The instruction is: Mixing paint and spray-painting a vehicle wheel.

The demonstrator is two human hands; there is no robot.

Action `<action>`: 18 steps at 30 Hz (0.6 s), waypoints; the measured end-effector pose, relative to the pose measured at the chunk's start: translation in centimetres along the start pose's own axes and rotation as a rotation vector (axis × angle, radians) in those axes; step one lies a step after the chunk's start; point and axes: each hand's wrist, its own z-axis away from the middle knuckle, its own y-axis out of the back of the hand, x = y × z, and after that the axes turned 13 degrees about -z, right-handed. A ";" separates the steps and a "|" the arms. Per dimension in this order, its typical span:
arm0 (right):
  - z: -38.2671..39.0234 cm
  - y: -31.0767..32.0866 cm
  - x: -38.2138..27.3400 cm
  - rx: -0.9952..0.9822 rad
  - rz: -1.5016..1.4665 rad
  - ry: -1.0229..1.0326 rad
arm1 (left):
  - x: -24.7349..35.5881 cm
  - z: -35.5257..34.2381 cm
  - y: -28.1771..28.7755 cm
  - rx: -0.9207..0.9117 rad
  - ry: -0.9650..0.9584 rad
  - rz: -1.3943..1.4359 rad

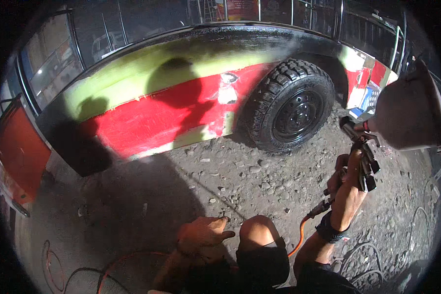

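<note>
My right hand (345,176) is wrapped round the handle of a spray gun (369,169), raised at the right. A large brownish cup (406,110) sits at the gun's upper end. An orange air hose (301,232) joins the handle from below. My left hand (203,232) is low in the middle, beside my bent knee (257,232). Its thumb and a finger stand apart, with nothing visible between them; the other fingers are partly hidden. Ahead is a vehicle's side panel (152,117), painted black, yellow-green and red, with bare patches near the wheel.
A black knobbly tyre (291,105) on a black rim stands in the wheel arch. Stony ground (259,181) lies between me and the vehicle. Hoses curl at the lower left and a grey cable (362,250) at the lower right. An orange-red panel (22,152) stands at the left.
</note>
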 end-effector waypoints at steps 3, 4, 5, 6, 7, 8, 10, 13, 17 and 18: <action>0.9 -0.1 0.2 -0.237 -0.137 -0.020 | -0.2 0.1 -0.8 0.089 -0.015 0.051; 1.6 -0.6 0.4 -0.248 -0.122 -0.028 | -0.1 0.1 -0.6 0.090 -0.013 0.053; 2.2 -1.1 0.9 -0.261 -0.108 -0.038 | -0.1 0.1 -0.2 0.054 -0.006 0.056; 2.6 -1.5 0.8 -0.341 -0.119 -0.084 | 0.0 0.2 0.0 0.018 0.002 0.058; 3.4 -2.2 0.4 -0.380 -0.160 -0.140 | -0.1 0.1 -0.1 0.019 0.007 0.060; 4.2 -3.3 0.1 -0.431 -0.169 -0.191 | -0.5 0.2 -0.6 0.013 0.038 0.091; 5.1 -4.4 -0.5 -0.510 -0.201 -0.248 | -0.6 0.3 -0.7 0.007 0.064 0.119; 5.0 -4.1 -0.9 -0.653 -0.261 -0.321 | -0.1 0.4 0.0 0.096 -0.016 0.099; 4.6 -4.1 -0.3 -0.566 -0.222 -0.267 | -0.5 0.7 -0.6 0.071 0.006 0.113; 4.1 -3.7 0.2 -0.543 -0.209 -0.256 | -0.4 0.8 -0.6 0.086 0.030 0.129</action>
